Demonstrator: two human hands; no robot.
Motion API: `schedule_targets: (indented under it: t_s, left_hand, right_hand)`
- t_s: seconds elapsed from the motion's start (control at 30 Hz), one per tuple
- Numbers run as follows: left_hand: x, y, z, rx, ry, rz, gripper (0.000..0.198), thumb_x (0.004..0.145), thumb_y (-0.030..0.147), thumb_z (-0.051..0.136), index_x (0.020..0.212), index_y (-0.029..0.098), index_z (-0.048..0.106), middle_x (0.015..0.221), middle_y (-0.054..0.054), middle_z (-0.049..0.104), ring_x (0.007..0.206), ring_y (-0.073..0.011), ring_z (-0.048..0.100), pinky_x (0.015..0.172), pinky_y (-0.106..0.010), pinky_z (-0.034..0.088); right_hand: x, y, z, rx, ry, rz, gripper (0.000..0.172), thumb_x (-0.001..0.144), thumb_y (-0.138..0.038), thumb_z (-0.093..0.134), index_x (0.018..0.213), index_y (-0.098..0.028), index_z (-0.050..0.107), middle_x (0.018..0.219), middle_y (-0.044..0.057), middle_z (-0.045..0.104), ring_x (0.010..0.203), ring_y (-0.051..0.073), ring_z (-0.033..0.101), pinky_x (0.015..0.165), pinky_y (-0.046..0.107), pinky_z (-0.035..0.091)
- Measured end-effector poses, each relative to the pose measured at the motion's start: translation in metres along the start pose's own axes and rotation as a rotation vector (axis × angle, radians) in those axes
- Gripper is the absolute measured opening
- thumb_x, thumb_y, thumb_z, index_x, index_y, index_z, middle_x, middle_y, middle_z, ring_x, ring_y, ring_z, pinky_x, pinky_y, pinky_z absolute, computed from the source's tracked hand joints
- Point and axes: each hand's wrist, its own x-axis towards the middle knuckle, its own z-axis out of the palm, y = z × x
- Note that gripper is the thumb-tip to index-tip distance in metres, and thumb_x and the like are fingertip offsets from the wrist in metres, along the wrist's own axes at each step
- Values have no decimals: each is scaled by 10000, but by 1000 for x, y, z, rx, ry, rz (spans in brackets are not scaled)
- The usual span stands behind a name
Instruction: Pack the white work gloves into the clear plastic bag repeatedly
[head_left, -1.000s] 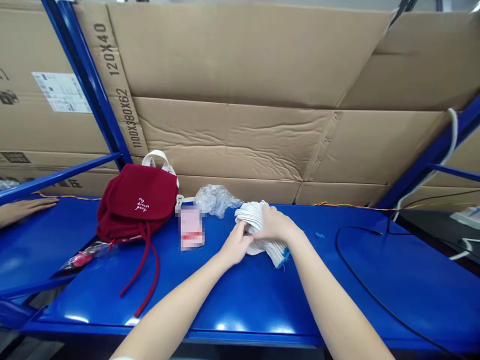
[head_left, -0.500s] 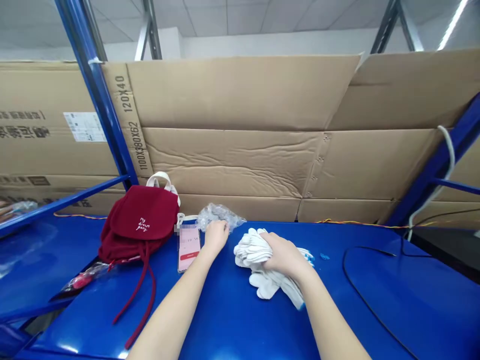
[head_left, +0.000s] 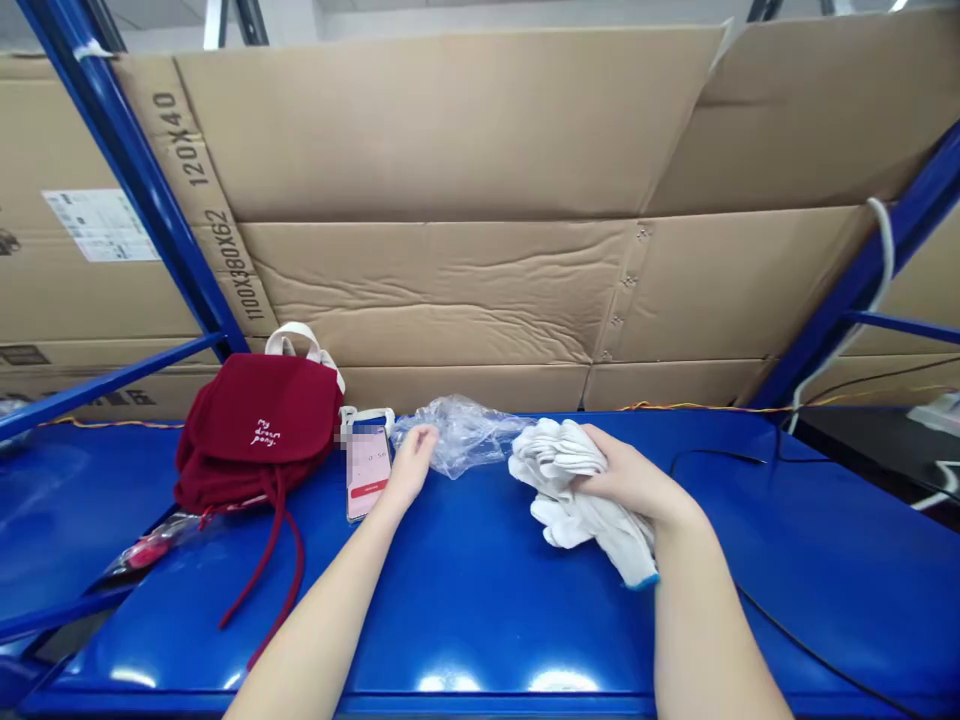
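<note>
My right hand [head_left: 630, 478] is closed around a bundle of white knit work gloves [head_left: 559, 455]. One glove hangs lower from the bundle, its cuff edged in blue. My left hand [head_left: 414, 462] has its fingers pinched together at the left end of a crumpled clear plastic bag [head_left: 469, 435]. The bag lies on the blue shelf [head_left: 480, 590], reaching almost to the gloves. Just left of that hand lies a phone [head_left: 367, 465] with a lit pink screen.
A dark red backpack [head_left: 262, 425] with loose straps sits at the left by a blue post [head_left: 142, 190]. Cardboard [head_left: 450, 290] stands along the back. A black cable [head_left: 817, 650] runs across the right side, near a black box [head_left: 847, 430].
The gloves have moved to the right in my right hand. The plastic bag is stretched out wider, and my left hand has shifted slightly left. The view has tilted down.
</note>
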Motion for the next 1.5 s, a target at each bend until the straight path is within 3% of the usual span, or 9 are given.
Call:
schedule_targets:
  t_s: [0.13,0.23,0.33,0.57,0.77,1.03,1.17,1.33,1.5]
  left_hand:
    - [-13,8,15,69,34,170,551,582,404,754,1066,218,567,1077,-62,535,1002,-235,513,911,-364,396]
    - [-15,13,18,0,-17,171,179,698,373,667,760,209,633,857,-44,568,936,-229,522,926,-374,380]
    - [-14,13,16,-132,-66,94,317,756,373,601,506,192,535,654,-23,531,773,-194,543,848,-344,423]
    - [-10,12,19,-480,-15,-156,228,761,324,551,938,182,574,803,-28,645,665,-151,618,620,-285,502]
    - [-7,12,19,-630,93,-294,218,719,280,560,906,177,513,618,27,557,555,-119,583,572,-262,485]
    - [-5,11,8,-547,153,-257,263,629,307,712,634,184,480,577,67,449,609,-108,529,622,-241,456]
    - [-7,20,12,-601,57,-255,214,659,264,688,765,186,520,680,35,568,653,-134,600,660,-290,503]
    - [-12,33,10,-933,-153,-275,297,649,238,730,812,189,486,874,-25,638,886,-179,657,801,-338,523]
    - [-15,34,8,-847,-115,-244,346,612,313,767,708,176,464,740,18,580,748,-139,626,691,-294,529]
  right_hand:
    - [-5,10,-10,268,45,-4,537,647,-246,691,1157,-238,522,1166,64,633,1073,284,589,920,405,459]
    - [-5,15,-10,273,97,3,548,660,-273,704,1168,-241,501,1194,74,611,1107,301,570,941,445,447]
    - [-4,7,-1,249,51,-69,598,656,-314,726,1200,-245,485,1235,72,585,1147,295,545,980,451,420]
    - [-2,-36,33,222,-242,-346,564,617,-332,737,1132,-203,545,1159,75,622,1051,262,594,922,373,462]
    - [-4,-60,56,140,-379,-377,530,618,-322,736,1119,-227,592,1154,43,630,1051,246,586,926,341,454]
    - [5,-29,39,95,-70,-149,530,658,-293,688,1164,-230,542,1190,47,613,1089,262,568,953,384,429]
    - [6,-3,18,209,82,-101,602,640,-329,723,1190,-223,501,1230,64,586,1144,279,534,985,414,403]
    - [-2,-7,12,274,39,-233,557,582,-299,753,1086,-224,530,1163,63,614,1101,278,560,981,410,417]
    - [-5,-27,23,220,-112,-263,506,566,-281,732,1032,-210,550,1078,61,647,1014,275,598,955,418,438]
